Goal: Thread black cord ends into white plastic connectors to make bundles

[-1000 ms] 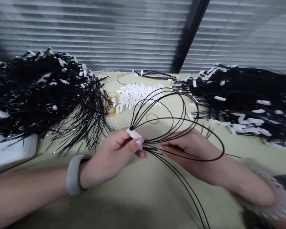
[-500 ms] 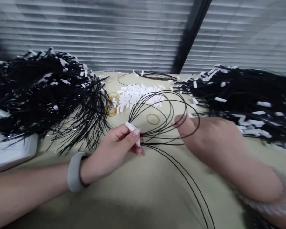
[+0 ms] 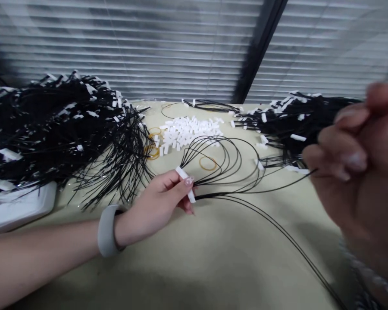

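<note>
My left hand pinches a small white strip-like block between thumb and fingers above the table's middle. Several thin black cables run through or along the block and form loose loops to its right. Two long cable ends trail toward the lower right. High at the right edge, close to the camera, my right hand is closed, its fingers curled. One black cable stretches from the block to this hand, where the fingers hide its end. The right hand is partly cut off by the frame.
A pile of small white pieces lies ahead, near yellow rubber bands. Large heaps of black cables with white pieces stand at left and right. A white tray sits under the left heap. Window blinds rise behind.
My right hand has moved from beside the loops up and right toward the camera, drawing a cable out. The left hand has kept its grip on the block, almost in place.
</note>
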Action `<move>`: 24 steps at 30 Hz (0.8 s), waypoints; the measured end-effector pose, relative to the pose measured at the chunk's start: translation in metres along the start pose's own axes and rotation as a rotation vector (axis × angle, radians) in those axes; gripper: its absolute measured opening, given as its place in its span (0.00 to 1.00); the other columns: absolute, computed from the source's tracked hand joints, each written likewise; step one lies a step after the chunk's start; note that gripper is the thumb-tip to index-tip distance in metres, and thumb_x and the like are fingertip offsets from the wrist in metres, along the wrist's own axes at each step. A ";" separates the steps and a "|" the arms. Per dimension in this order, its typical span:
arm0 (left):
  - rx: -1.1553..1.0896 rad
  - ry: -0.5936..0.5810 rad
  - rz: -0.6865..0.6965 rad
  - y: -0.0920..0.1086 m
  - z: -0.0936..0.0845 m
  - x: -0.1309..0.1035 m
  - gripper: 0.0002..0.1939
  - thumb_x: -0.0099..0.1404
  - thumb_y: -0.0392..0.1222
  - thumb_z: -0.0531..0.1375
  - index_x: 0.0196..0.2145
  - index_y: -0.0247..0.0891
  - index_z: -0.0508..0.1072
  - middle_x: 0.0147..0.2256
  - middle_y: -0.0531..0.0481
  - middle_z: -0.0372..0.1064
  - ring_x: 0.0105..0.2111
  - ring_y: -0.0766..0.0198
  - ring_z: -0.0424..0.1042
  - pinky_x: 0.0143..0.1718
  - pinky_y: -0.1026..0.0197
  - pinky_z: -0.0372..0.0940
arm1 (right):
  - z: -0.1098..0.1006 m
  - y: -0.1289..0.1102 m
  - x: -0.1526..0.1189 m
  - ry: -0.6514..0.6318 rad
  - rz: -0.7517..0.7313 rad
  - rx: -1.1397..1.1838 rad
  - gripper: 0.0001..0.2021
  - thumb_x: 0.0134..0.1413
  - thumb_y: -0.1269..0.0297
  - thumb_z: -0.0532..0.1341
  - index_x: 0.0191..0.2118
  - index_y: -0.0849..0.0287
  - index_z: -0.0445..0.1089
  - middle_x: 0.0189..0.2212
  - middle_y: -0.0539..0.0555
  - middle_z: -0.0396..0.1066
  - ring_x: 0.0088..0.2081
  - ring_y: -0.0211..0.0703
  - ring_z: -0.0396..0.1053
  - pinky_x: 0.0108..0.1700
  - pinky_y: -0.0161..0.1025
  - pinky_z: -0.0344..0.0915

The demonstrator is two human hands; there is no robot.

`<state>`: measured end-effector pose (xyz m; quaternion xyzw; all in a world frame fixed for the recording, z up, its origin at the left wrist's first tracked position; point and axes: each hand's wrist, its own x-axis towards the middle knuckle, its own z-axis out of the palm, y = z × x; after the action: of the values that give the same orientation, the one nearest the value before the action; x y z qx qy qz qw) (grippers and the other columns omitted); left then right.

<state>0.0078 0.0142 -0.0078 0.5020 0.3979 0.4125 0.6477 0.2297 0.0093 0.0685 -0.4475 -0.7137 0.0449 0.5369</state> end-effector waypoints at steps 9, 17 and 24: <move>0.219 -0.224 0.003 0.009 0.001 -0.007 0.09 0.64 0.42 0.53 0.29 0.35 0.65 0.24 0.51 0.71 0.26 0.67 0.73 0.29 0.66 0.67 | 0.021 -0.008 -0.017 -0.509 -0.202 -0.125 0.05 0.52 0.74 0.56 0.29 0.59 0.67 0.27 0.49 0.67 0.30 0.32 0.65 0.31 0.31 0.60; 0.225 -0.295 0.027 0.013 0.002 -0.008 0.09 0.62 0.43 0.55 0.28 0.35 0.66 0.24 0.51 0.70 0.26 0.65 0.74 0.29 0.65 0.67 | 0.020 -0.005 -0.020 -0.566 -0.256 -0.146 0.07 0.55 0.72 0.54 0.28 0.59 0.66 0.26 0.49 0.63 0.28 0.31 0.60 0.29 0.30 0.56; 0.233 -0.290 0.018 0.013 0.001 -0.009 0.09 0.62 0.43 0.56 0.29 0.35 0.66 0.24 0.52 0.69 0.26 0.65 0.74 0.29 0.65 0.67 | 0.022 -0.002 -0.020 -0.545 -0.270 -0.171 0.08 0.54 0.72 0.54 0.27 0.60 0.67 0.25 0.50 0.64 0.27 0.32 0.61 0.28 0.30 0.56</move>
<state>0.0039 0.0073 0.0060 0.6312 0.3409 0.2928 0.6322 0.2108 0.0033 0.0456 -0.3638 -0.8855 0.0313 0.2875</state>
